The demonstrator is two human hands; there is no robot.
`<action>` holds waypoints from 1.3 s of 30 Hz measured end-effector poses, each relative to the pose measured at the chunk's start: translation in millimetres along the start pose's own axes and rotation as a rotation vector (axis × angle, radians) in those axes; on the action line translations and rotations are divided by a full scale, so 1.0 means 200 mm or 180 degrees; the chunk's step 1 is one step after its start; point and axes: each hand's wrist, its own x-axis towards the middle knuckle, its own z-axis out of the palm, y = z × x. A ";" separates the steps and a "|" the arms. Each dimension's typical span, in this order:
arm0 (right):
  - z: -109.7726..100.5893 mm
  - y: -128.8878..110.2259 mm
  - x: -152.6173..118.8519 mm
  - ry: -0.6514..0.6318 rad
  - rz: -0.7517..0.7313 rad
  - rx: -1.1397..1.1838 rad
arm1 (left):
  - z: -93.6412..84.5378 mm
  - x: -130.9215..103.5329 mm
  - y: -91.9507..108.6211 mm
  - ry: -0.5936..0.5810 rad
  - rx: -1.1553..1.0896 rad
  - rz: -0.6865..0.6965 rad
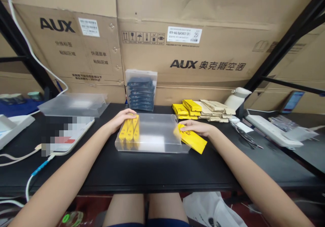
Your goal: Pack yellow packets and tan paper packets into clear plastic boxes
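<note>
A clear plastic box (158, 129) lies on the black table (152, 173), with several upright yellow packets (130, 132) lined up inside its left end. My left hand (125, 117) rests at the box's left end, its fingers closed over the tops of those packets. Another yellow packet (194, 140) is pinched in my right hand (194, 127), tilted at the right end of the box and partly outside it. Behind to the right are a stack of yellow packets (186, 108) and a stack of beige packets (215, 110).
Blue packets stand in a clear box (141, 91) at the back. Another clear box (76, 104) and a tablet with cables (76, 135) are at left. A white bottle (236, 100), glasses (243, 134) and a power strip (271, 132) lie right.
</note>
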 end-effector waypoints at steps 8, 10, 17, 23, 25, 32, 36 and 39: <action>-0.04 0.02 -0.01 -0.0245 -0.0354 0.0564 | 0.01 -0.01 0.01 0.0037 -0.0071 -0.0019; -0.04 0.02 -0.01 -0.0175 -0.0478 0.0702 | 0.01 -0.01 0.01 0.0037 -0.0033 -0.0012; 0.02 0.01 -0.01 -0.0278 -0.0836 0.0943 | 0.02 -0.01 0.00 0.0069 0.0074 0.0049; 0.10 -0.01 0.01 -0.0457 -0.0799 0.0347 | 0.08 -0.02 -0.01 -0.0089 0.0270 0.0168; 0.13 -0.02 0.03 -0.0245 -0.0699 0.0012 | 0.11 -0.02 -0.01 -0.0188 0.0293 0.0177; 0.22 -0.01 0.10 0.0841 -0.1006 -0.1241 | 0.16 -0.03 -0.02 -0.0400 0.0352 0.0226; 0.29 0.00 0.13 0.1161 -0.1105 -0.1119 | 0.18 -0.03 -0.02 -0.0434 0.0433 0.0222; 0.36 0.00 0.15 0.1356 -0.1158 -0.0948 | 0.20 -0.04 -0.02 -0.0430 0.0563 0.0277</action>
